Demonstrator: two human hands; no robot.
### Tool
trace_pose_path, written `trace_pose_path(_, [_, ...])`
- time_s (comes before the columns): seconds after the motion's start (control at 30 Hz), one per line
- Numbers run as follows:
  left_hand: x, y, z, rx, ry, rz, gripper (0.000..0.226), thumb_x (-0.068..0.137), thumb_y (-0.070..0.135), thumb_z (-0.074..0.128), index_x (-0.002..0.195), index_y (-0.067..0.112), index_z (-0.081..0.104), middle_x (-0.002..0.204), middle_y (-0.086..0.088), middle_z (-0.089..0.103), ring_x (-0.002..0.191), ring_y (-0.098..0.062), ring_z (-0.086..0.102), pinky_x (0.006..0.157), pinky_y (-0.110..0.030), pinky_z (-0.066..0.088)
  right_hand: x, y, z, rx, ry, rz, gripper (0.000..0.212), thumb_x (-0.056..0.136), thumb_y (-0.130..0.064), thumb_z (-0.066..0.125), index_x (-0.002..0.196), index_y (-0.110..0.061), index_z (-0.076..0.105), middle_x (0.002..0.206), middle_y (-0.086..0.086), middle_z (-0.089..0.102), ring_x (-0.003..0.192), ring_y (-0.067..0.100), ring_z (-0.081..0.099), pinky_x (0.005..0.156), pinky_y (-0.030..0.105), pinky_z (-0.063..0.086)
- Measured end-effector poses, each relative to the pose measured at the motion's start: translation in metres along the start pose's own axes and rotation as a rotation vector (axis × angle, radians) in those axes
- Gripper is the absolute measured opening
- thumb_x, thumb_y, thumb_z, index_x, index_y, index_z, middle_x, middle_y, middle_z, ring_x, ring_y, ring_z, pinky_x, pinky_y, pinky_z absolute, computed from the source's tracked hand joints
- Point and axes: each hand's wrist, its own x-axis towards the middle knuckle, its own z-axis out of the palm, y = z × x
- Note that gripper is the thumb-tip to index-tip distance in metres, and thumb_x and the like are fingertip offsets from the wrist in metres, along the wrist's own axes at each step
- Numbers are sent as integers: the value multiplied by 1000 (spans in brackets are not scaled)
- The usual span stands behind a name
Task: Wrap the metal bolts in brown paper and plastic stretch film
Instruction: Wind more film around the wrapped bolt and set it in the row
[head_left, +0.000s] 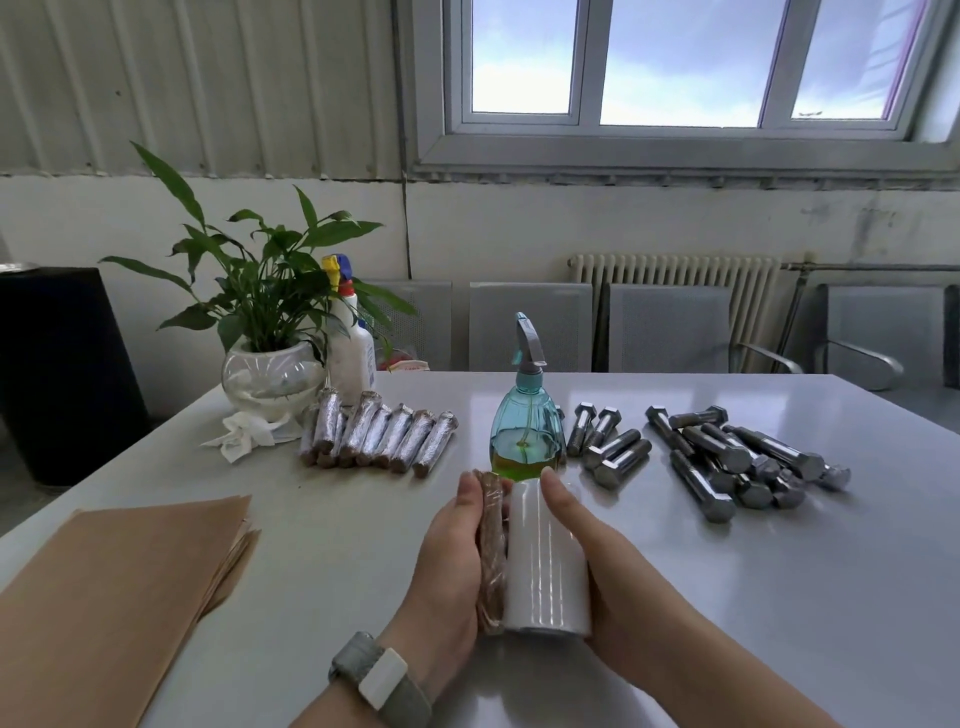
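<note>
Two containers stand behind my hands: a teal spray bottle part-filled with yellow-green liquid, and a glass bowl holding a leafy plant. My left hand clasps the brown-paper-wrapped bolt, long axis pointing away from me, touching the white stretch-film roll gripped by my right hand. Bare steel bolts lie right, finished film-wrapped bundles left.

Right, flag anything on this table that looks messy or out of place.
A crumpled white tissue lies loose by the plant bowl. The bare bolts sit in a jumbled heap, unlike the neat row of wrapped bolts. No spill or damage shows.
</note>
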Motion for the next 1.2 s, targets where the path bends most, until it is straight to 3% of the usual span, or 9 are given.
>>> trace_pose_path(0.2, [0, 0, -1, 218, 20, 175, 52, 83, 57, 55, 103, 10, 62, 95, -12, 74, 90, -28, 71, 74, -39, 56, 2, 2, 3, -323, 190, -336, 58, 74, -68, 66, 103, -18, 64, 97, 16, 70, 88, 31, 70, 84, 55, 55])
trace_pose_path(0.3, [-5, -2, 7, 206, 71, 230, 56, 70, 62, 63, 98, 14, 56, 90, -10, 71, 85, -25, 69, 75, -46, 57, 0, 2, 8, -360, 203, -388, 66, 72, -79, 50, 101, -22, 65, 97, 7, 72, 89, 22, 70, 84, 48, 56])
trace_pose_path(0.4, [-10, -3, 8, 76, 33, 186, 50, 70, 60, 67, 98, 20, 55, 92, -9, 71, 83, -21, 70, 67, -36, 57, 1, 7, 11, -378, 268, -420, 65, 73, -83, 35, 97, -30, 64, 94, -2, 72, 89, 16, 69, 82, 47, 55])
trace_pose_path(0.5, [-13, 0, 7, -34, -45, 129, 46, 72, 63, 63, 100, 25, 64, 102, -9, 73, 94, -25, 71, 69, -34, 57, -1, 7, 13, -537, 355, -492, 55, 70, -88, 28, 90, -44, 55, 87, -22, 66, 77, -4, 62, 65, 28, 48])
trace_pose_path(0.63, [-13, -1, 11, -140, -105, 27, 52, 84, 56, 46, 105, 16, 72, 111, -18, 70, 101, -29, 68, 72, -36, 58, 2, 4, 7, -626, 459, -425, 56, 65, -92, 31, 89, -45, 50, 80, -17, 66, 71, -8, 60, 59, 25, 44])
trace_pose_path(0.8, [-7, 1, 4, 53, -94, 81, 50, 92, 55, 39, 106, 18, 71, 108, -14, 71, 101, -28, 69, 75, -35, 58, 6, 3, -1, -166, 148, -183, 57, 66, -71, 70, 100, -26, 71, 98, 4, 75, 85, 17, 73, 69, 34, 58])
trace_pose_path(0.9, [-3, 2, -2, 225, -83, 170, 51, 91, 60, 38, 106, 23, 69, 104, -9, 73, 98, -26, 70, 78, -37, 57, 5, 5, -4, -135, -12, -91, 57, 72, -68, 66, 109, -25, 70, 105, 8, 74, 97, 26, 71, 87, 43, 56])
trace_pose_path(1.07, [0, 1, 0, 248, 1, 195, 55, 86, 63, 44, 94, 15, 69, 95, -19, 71, 90, -33, 70, 75, -41, 58, 8, 4, -1, -280, 115, -303, 58, 77, -68, 61, 108, -20, 67, 101, 8, 74, 91, 24, 72, 83, 43, 58])
trace_pose_path(1.2, [-3, 1, 6, 154, 20, 158, 60, 80, 57, 60, 106, 3, 62, 100, -25, 69, 89, -36, 69, 78, -47, 58, 8, 8, 3, -365, 250, -375, 72, 66, -84, 50, 104, -24, 63, 96, 0, 72, 87, 14, 70, 81, 40, 57])
